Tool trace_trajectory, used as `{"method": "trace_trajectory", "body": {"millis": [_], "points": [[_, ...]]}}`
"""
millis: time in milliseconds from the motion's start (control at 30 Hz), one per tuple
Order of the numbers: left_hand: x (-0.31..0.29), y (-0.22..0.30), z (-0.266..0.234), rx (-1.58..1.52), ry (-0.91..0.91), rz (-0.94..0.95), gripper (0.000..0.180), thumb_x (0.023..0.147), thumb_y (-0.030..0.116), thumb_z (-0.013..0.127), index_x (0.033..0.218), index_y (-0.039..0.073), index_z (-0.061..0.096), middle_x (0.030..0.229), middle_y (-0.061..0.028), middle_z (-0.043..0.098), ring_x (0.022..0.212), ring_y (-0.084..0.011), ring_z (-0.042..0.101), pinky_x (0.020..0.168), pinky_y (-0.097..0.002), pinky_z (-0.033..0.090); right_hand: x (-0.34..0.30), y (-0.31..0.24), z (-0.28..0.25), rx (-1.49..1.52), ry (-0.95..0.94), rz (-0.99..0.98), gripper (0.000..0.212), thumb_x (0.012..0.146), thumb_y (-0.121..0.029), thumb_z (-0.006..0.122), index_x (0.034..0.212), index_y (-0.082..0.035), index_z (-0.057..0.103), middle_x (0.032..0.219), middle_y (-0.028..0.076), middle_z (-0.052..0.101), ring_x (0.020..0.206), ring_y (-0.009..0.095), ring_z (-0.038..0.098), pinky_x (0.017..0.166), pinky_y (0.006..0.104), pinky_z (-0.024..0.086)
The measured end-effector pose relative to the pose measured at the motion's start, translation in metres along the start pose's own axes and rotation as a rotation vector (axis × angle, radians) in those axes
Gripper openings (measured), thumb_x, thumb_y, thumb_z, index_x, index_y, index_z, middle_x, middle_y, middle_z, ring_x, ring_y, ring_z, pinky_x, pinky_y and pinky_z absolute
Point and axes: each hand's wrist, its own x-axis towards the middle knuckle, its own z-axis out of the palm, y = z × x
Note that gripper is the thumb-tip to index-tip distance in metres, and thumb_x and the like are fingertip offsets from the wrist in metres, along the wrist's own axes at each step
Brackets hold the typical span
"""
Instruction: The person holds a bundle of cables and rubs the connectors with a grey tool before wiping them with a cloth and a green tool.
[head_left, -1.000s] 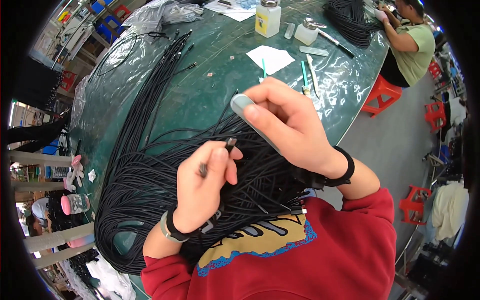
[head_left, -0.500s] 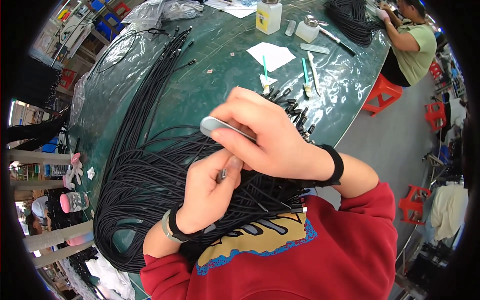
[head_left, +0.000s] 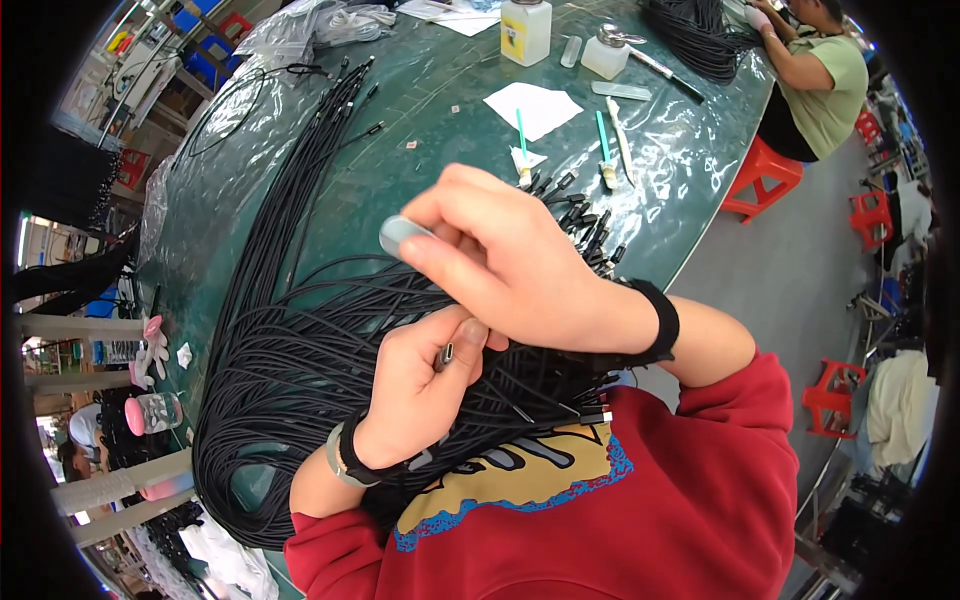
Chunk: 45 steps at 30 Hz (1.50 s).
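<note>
My left hand (head_left: 408, 392) is closed, pinching a black cable by its small metal connector (head_left: 444, 357), whose end pokes out between thumb and finger. Just above it, my right hand (head_left: 535, 262) grips a flat, greyish, see-through strip with a rounded end (head_left: 396, 234), like a glass nail file. That end sticks out past the thumb; the rest is hidden in the palm. Under both hands spreads a big heap of black cables (head_left: 290, 360), looping round at the left. Many of their connector ends (head_left: 597, 232) lie bunched beyond my right wrist.
Across the green-covered table (head_left: 420, 190) are a white paper (head_left: 533, 110), two green-handled brushes (head_left: 606, 150), a similar clear strip (head_left: 621, 91), a labelled bottle (head_left: 526, 32) and a squat jar (head_left: 606, 55). A co-worker (head_left: 825, 75) sits at the far right beside another cable bundle (head_left: 700, 35).
My right hand has shifted slightly left and up with the strip, its wrist more bent over. My left hand keeps hold of the connector, which now shows more of its opening.
</note>
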Motion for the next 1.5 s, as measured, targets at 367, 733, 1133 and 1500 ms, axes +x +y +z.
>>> {"method": "trace_trajectory", "body": {"millis": [367,733,1133,1500], "points": [[0.003,-0.002,-0.007,-0.372,-0.025,-0.163,0.029,0.090,0.023,0.041,0.078,0.000,0.053,0.050,0.0050,0.036,0.044,-0.0024,0.027,0.041,-0.0190,0.020,-0.010,-0.004,-0.011,0.151,-0.035,-0.078,0.012,0.080,-0.007,0.054,0.090,0.000,0.055,0.071,0.003,0.045,0.062,0.007,0.044,0.051,0.0214,0.036],[0.006,-0.001,-0.018,-0.735,-0.118,-0.157,0.026,0.089,0.022,0.045,0.083,-0.002,0.053,0.050,0.0056,0.033,0.045,-0.0026,0.024,0.041,-0.0184,0.018,-0.022,0.001,-0.039,-0.004,-0.061,0.035,0.015,0.077,-0.005,0.057,0.092,0.000,0.055,0.072,0.006,0.045,0.064,0.013,0.047,0.054,0.0239,0.038],[0.006,-0.006,0.001,0.032,-0.063,0.103,0.019,0.086,0.013,0.047,0.098,-0.001,0.051,0.060,0.0035,0.042,0.048,-0.0059,0.033,0.044,-0.0194,0.025,0.005,0.007,-0.023,-0.223,-0.081,0.135,0.014,0.081,-0.013,0.056,0.084,0.001,0.056,0.065,0.000,0.048,0.053,0.004,0.045,0.046,0.0192,0.034],[0.018,-0.008,-0.004,-0.970,0.189,-0.138,0.025,0.087,0.017,0.046,0.102,-0.003,0.049,0.063,0.0017,0.041,0.048,-0.0047,0.031,0.043,-0.0175,0.023,-0.015,-0.004,-0.062,0.155,-0.048,0.473,0.015,0.083,-0.012,0.053,0.088,0.002,0.056,0.069,-0.003,0.050,0.060,0.001,0.041,0.051,0.0155,0.031]]}}
